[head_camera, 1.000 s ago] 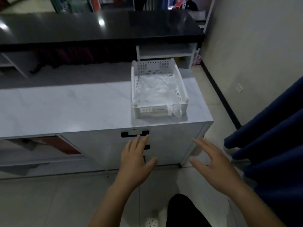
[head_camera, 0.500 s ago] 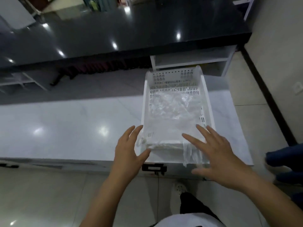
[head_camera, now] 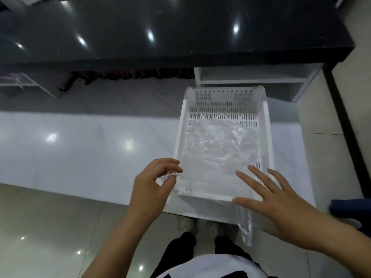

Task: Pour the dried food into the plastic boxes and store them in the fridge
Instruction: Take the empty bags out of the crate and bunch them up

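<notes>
Table (head_camera: 80,149): a pale, glossy marble-look top ran across the view, its left stretch bare apart from lamp reflections; a dark counter (head_camera: 160,37) stood beyond its far edge.
Left hand (head_camera: 152,187): it sat at the near edge of the table, just left of the tray, fingers (head_camera: 172,163) curled, thumb and forefinger pinching a crumpled corner of clear film.
Tray (head_camera: 265,125): a white perforated plastic tray stood toward the right end of the table, its front lip at the near edge, upright and flat.
Plastic bags (head_camera: 216,149): a layer of thin transparent bags lay flat inside the tray, covering most of its floor; a tail (head_camera: 245,227) hung over the front lip and down past the table's near edge.
Right hand (head_camera: 281,205): fingers straight and spread, holding nothing, over the tray's near right corner; whether it touched the film I cannot tell.
Handling: the film looked very light, limp and slippery, likely to cling sheet to sheet; a pinch at a loose corner or the hanging tail seemed the best hold, with the other hand pressing the stack flat.
Task things: no dried food, plastic boxes or fridge were visible.
</notes>
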The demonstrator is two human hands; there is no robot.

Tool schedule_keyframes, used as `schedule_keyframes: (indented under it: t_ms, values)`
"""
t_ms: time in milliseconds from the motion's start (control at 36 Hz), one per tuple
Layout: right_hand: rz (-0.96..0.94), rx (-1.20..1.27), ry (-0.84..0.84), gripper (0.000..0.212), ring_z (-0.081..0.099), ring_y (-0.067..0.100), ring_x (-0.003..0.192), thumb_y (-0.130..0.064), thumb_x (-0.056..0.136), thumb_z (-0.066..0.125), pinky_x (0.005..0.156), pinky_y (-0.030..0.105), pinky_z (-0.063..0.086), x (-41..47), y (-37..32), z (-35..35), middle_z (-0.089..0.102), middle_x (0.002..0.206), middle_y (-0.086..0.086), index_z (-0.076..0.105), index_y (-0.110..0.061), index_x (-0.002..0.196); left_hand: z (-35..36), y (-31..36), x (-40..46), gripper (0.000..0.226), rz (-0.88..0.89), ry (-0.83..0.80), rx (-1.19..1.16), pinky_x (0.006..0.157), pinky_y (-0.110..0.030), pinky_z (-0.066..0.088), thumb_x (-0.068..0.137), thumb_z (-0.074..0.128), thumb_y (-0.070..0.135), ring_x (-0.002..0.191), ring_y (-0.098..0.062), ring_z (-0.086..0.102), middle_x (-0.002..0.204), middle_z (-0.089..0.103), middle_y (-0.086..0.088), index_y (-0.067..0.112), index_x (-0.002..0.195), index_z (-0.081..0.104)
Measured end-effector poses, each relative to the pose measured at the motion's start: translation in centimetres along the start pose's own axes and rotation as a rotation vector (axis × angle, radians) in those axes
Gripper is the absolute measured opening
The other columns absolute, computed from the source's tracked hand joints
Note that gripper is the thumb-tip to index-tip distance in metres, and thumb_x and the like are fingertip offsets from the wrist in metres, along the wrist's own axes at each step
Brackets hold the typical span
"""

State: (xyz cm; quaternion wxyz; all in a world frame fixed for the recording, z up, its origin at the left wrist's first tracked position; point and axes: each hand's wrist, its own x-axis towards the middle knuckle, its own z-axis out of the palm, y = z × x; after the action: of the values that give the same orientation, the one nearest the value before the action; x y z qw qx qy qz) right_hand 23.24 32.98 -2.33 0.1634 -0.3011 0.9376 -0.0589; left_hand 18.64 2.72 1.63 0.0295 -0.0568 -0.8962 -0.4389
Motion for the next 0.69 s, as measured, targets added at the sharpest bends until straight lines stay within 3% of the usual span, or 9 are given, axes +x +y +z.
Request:
schedule_keyframes:
  t_ms: [56,139,250,306,389,472,556,611,694]
  values:
    - [0.010,0.049,0.218,0.048,0.017,0.035,0.149,-0.040,0.071,0.086,0.111,0.062,0.032,0.5,-0.5,-0.2,0.034,0.159,0.009,0.068,-0.040,0.116,-0.7,0.0,1.1,0.043,-0.013,-0.006,-0.075,0.079,-0.009,0.045,0.083,0.066,-0.011,0.099,-0.007,0.067,0.104,0.072,0.018,0.031,0.079,0.072]
    - [-0.001,0.214,0.462,0.006,0.038,0.034,0.141,-0.032,0.084,0.075,0.104,0.059,0.041,1.3,-1.5,-1.0,0.057,0.142,0.004,0.076,-0.030,0.090,-2.0,0.2,2.6,0.043,-0.040,-0.019,-0.247,0.078,-0.012,0.050,0.084,0.065,-0.014,0.096,-0.009,0.070,0.101,0.076,0.011,0.028,0.076,0.075]
    - [0.155,0.562,0.549,0.012,0.040,0.007,0.139,-0.032,0.093,0.066,0.111,0.037,0.034,2.3,-2.2,-3.6,0.061,0.133,-0.017,0.078,-0.031,0.091,-3.8,0.1,4.3,0.036,-0.017,-0.033,-0.412,0.079,-0.014,0.054,0.086,0.069,-0.010,0.097,-0.013,0.072,0.098,0.077,0.005,0.025,0.079,0.077]
    - [0.239,0.816,0.565,0.011,0.051,-0.002,0.127,-0.030,0.089,0.068,0.106,0.025,0.042,2.7,-2.4,-5.6,0.066,0.123,-0.024,0.079,-0.033,0.090,-4.8,-0.2,5.1,0.032,-0.003,-0.017,-0.475,0.079,-0.016,0.054,0.086,0.071,-0.006,0.096,-0.015,0.073,0.098,0.077,0.002,0.024,0.081,0.077]
    - [0.251,0.975,0.654,0.012,0.067,0.001,0.104,-0.025,0.084,0.068,0.091,0.020,0.053,3.6,-2.5,-8.9,0.074,0.106,-0.018,0.080,-0.025,0.089,-6.3,-0.4,6.5,0.029,0.020,0.009,-0.529,0.078,-0.017,0.055,0.086,0.072,-0.003,0.091,-0.017,0.074,0.094,0.078,-0.001,0.026,0.085,0.078]
    - [0.209,1.057,0.732,0.018,0.073,0.007,0.094,-0.023,0.084,0.067,0.079,0.016,0.056,4.6,-2.7,-12.4,0.077,0.097,-0.011,0.079,-0.014,0.094,-8.3,0.0,7.9,0.034,0.070,0.031,-0.585,0.078,-0.020,0.056,0.086,0.070,-0.005,0.089,-0.019,0.074,0.090,0.077,-0.002,0.028,0.087,0.079]
    - [0.139,1.097,0.794,0.015,0.075,0.018,0.083,-0.020,0.087,0.068,0.069,0.022,0.058,5.7,-3.0,-16.3,0.078,0.091,0.000,0.080,-0.014,0.094,-11.3,1.4,9.2,0.023,0.140,0.029,-0.687,0.081,-0.028,0.058,0.082,0.072,0.006,0.088,-0.021,0.073,0.091,0.077,-0.004,0.027,0.090,0.078]
    - [0.068,1.214,0.808,0.020,0.075,0.023,0.077,-0.030,0.080,0.073,0.065,0.029,0.060,6.5,-3.2,-19.0,0.077,0.088,0.007,0.080,-0.015,0.091,-13.6,2.4,9.9,0.016,0.185,0.022,-0.775,0.081,-0.031,0.059,0.080,0.073,0.016,0.087,-0.021,0.072,0.094,0.076,-0.004,0.026,0.092,0.077]
    - [0.002,1.375,0.739,0.024,0.073,0.021,0.072,-0.033,0.074,0.081,0.062,0.036,0.060,8.3,-3.3,-22.2,0.075,0.085,0.007,0.080,-0.015,0.090,-16.7,3.2,11.1,0.023,0.273,0.013,-0.886,0.081,-0.028,0.058,0.090,0.063,0.004,0.089,-0.017,0.071,0.099,0.075,-0.001,0.022,0.100,0.075]
